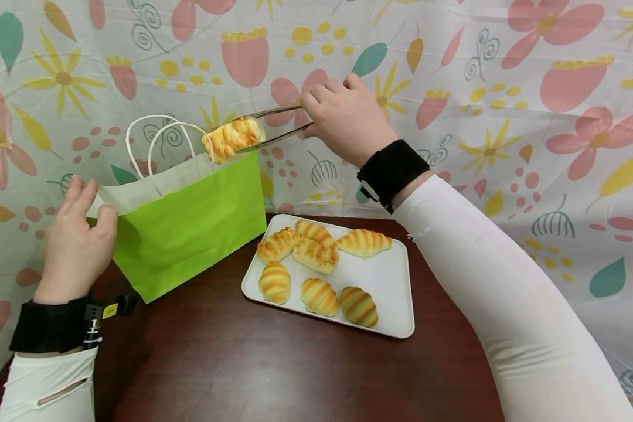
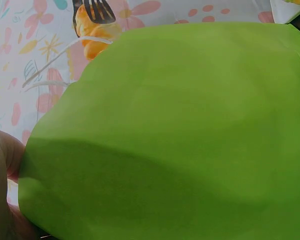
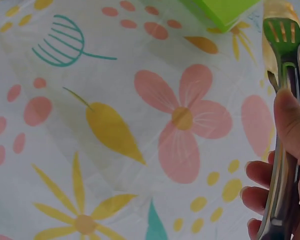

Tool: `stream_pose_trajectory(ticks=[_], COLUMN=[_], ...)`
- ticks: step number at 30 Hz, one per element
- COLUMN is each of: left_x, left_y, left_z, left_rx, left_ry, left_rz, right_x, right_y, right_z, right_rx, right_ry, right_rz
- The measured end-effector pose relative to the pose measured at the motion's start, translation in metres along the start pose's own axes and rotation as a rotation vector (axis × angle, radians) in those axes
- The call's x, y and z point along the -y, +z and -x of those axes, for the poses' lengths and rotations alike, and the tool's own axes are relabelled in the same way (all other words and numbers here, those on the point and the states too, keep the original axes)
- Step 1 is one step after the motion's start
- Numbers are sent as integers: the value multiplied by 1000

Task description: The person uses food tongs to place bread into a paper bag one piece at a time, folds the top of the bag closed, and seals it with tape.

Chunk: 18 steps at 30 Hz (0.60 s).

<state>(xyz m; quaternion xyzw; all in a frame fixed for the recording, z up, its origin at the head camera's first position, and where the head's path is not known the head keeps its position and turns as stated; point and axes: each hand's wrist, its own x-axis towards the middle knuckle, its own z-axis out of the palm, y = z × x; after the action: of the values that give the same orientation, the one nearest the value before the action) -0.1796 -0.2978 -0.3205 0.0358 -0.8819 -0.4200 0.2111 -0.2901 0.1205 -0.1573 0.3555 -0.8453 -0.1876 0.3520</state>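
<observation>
My right hand [image 1: 348, 120] is raised by the patterned cloth and grips metal tongs [image 3: 284, 42] with fork-like tips. Between those tips a golden-brown bread roll [image 1: 232, 139] is held over the right part of the bag's opening, close to a white handle. The bright green paper bag [image 1: 200, 217] stands upright on the table with two white cord handles [image 1: 152, 161]. At its upper left edge, my left hand [image 1: 76, 246] holds the paper between thumb and fingers. The bag's inside is mostly hidden behind its front.
To the bag's right lies a white tray [image 1: 385, 287] carrying several bread rolls [image 1: 316, 255], some striped, one darker brown [image 1: 358, 306]. All stand on a dark reddish-brown table [image 1: 295, 375]. A flower-patterned cloth [image 1: 506, 88] hangs close behind the bag and tray.
</observation>
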Motion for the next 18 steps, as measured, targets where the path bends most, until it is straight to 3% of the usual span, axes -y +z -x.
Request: stream_pose_trajectory(ticks=[18], left_x=[-1], left_y=[1], left_z=[1], left_rx=[10], left_ry=[9], left_rz=[-12], right_x=[28], right_y=[-10], right_z=[-44], right_rx=[26], right_ry=[-32], right_rz=[223])
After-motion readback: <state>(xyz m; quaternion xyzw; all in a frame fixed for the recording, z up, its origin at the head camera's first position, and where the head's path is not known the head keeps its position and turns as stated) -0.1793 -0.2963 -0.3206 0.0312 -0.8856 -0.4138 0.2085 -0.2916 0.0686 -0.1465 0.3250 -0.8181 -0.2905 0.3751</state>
